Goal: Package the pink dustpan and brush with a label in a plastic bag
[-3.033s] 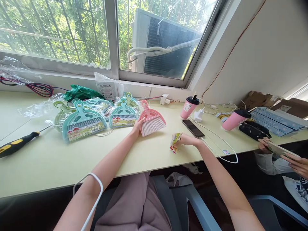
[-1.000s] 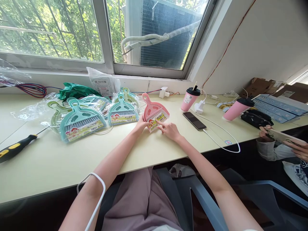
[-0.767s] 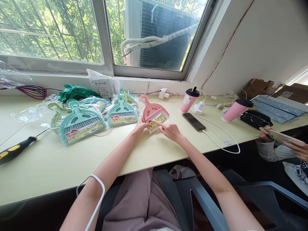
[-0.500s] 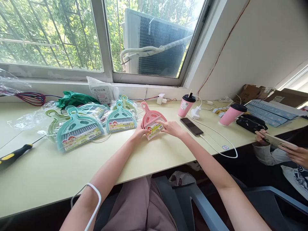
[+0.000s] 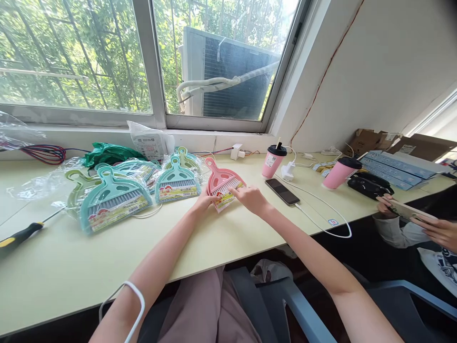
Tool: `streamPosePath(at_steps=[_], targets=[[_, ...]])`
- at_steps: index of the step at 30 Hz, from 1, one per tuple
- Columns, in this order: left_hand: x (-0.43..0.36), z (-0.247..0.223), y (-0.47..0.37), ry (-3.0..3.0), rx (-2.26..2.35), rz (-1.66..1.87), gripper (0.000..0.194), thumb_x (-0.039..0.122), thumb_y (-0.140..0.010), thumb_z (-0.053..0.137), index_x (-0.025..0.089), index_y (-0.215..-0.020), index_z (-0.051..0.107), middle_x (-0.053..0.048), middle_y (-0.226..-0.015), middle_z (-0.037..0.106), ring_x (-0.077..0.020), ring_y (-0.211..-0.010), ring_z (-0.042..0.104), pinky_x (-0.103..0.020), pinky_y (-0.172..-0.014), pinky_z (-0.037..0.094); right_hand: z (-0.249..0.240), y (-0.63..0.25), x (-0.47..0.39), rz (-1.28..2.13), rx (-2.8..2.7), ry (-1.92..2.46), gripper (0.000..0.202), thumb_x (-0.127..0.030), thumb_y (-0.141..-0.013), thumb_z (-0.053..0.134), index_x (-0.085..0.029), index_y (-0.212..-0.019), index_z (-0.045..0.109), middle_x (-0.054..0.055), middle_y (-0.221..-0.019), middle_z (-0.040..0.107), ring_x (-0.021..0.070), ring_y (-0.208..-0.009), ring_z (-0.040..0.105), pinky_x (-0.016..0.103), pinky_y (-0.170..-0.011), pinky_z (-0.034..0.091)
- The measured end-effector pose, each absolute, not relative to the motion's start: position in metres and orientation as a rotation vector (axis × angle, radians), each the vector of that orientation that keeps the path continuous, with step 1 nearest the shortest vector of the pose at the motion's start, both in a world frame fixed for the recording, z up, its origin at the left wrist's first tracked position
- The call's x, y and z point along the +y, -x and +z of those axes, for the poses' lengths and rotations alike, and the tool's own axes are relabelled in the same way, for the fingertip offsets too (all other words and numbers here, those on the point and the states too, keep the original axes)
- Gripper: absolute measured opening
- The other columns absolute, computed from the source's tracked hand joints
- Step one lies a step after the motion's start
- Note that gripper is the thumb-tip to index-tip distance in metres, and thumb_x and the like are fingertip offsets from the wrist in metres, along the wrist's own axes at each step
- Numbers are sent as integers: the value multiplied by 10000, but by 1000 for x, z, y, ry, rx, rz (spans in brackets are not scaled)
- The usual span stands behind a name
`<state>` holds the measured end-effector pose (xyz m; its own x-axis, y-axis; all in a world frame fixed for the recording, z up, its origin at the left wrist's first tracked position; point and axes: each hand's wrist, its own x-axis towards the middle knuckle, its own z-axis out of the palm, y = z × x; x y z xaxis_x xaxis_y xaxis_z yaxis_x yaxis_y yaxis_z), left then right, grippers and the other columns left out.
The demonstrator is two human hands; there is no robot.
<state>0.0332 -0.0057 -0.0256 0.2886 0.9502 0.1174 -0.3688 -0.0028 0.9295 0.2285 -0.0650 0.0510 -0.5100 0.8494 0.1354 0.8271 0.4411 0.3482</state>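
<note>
A pink dustpan and brush set (image 5: pixel 220 178) with a printed card label leans over the table in front of me. My left hand (image 5: pixel 204 201) grips its lower left edge, thumb on the front. My right hand (image 5: pixel 252 197) is curled at the right end of the label, its index fingertip against the card near the white bristles; its other fingertips are hidden. To the left, a bagged blue dustpan and brush set (image 5: pixel 178 178) stands closest to my left hand. Farther left lies another blue dustpan and brush set (image 5: pixel 116 190), overlapping green ones.
A screwdriver (image 5: pixel 21 234) lies far left, near clear plastic wrap (image 5: pixel 39 183). On the right are a phone (image 5: pixel 282 191) on a white cable, two pink cups (image 5: pixel 271 164), a black case (image 5: pixel 369 185) and blue boxes (image 5: pixel 396 169). Another person's hands (image 5: pixel 441 231) hold a phone.
My right hand's fingers have curled in, and its index fingertip has shifted left over the label. The left hand keeps its grip on the pink set. The view has tilted slightly.
</note>
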Motion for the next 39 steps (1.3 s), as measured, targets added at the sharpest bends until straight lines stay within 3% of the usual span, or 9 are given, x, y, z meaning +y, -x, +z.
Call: streamPosePath(at_steps=[5, 10, 13, 16, 19, 22, 24, 29, 39], targets=[[-3, -26, -32, -1093, 700, 1151, 750, 108, -486, 811, 182, -1199, 591, -117, -1127, 693, -366, -1161, 614, -473, -959, 514, 41, -228, -54, 552, 2497, -1729, 608, -20, -894, 430, -228, -1465, 430, 141, -928, 732, 235, -811, 702, 305, -701, 425], [-5, -23, -30, -1076, 720, 1168, 756, 131, -507, 805, 175, -1228, 580, -125, -1150, 695, -361, -1160, 620, -468, -942, 523, 32, -240, -48, 187, 2663, -2099, 442, -281, -931, 568, -289, -1370, 527, 37, -827, 749, 203, -772, 687, 266, -655, 400], [-4, -22, -30, -1073, 670, 1191, 800, 133, -501, 800, 178, -1266, 570, -131, -1190, 687, -357, -1155, 624, -474, -945, 523, 14, -248, -48, -365, 2748, -2409, 243, -416, -949, 528, -249, -1008, 694, -12, -645, 681, 158, -676, 640, 244, -628, 392], [-2, -19, -29, -1040, 656, 1268, 845, 134, -484, 811, 183, -1291, 565, -133, -1205, 686, -362, -1169, 621, -489, -972, 514, -6, -251, -41, -1212, 2552, -2557, 463, -541, -943, 472, -196, -680, 634, -7, -540, 591, 125, -530, 554, 232, -531, 384], [-2, -13, -28, -1005, 630, 1324, 860, 157, -492, 836, 185, -1306, 561, -137, -1224, 685, -364, -1206, 606, -493, -1018, 493, -17, -244, -25, -2055, 2332, -2446, 431, -613, -872, 561, -199, -789, 645, 24, -709, 682, 125, -573, 588, 226, -499, 427], [-1, -7, -24, -1005, 586, 1342, 873, 167, -504, 856, 193, -1323, 554, -139, -1251, 678, -363, -1230, 594, -482, -1030, 492, -15, -224, -7, -2625, 2474, -1998, 436, -594, -774, 706, -245, -1029, 651, 51, -1084, 725, 168, -935, 674, 256, -703, 545], [2, -7, -20, -1003, 576, 1376, 884, 167, -503, 859, 200, -1331, 551, -137, -1261, 673, -365, -1229, 594, -478, -1018, 503, -12, -206, 3, -2839, 2549, -1787, 458, -557, -733, 761, -255, -1058, 647, 43, -1174, 708, 179, -1042, 663, 280, -819, 550], [10, -13, -11, -1031, 594, 1392, 880, 174, -523, 851, 201, -1348, 543, -136, -1242, 678, -351, -1196, 617, -476, -1001, 510, -20, -182, 11, -3176, 2278, -1870, 413, -422, -685, 814, -226, -1013, 656, 28, -1038, 750, 155, -851, 707, 277, -815, 557], [3, -17, -19, -1104, 620, 1309, 842, 159, -535, 827, 187, -1329, 551, -148, -1267, 660, -350, -1217, 600, -477, -1007, 501, -26, -196, 7, -3130, 2021, -2159, 167, -238, -799, 709, -197, -948, 645, 8, -871, 758, 120, -662, 696, 236, -649, 572]])
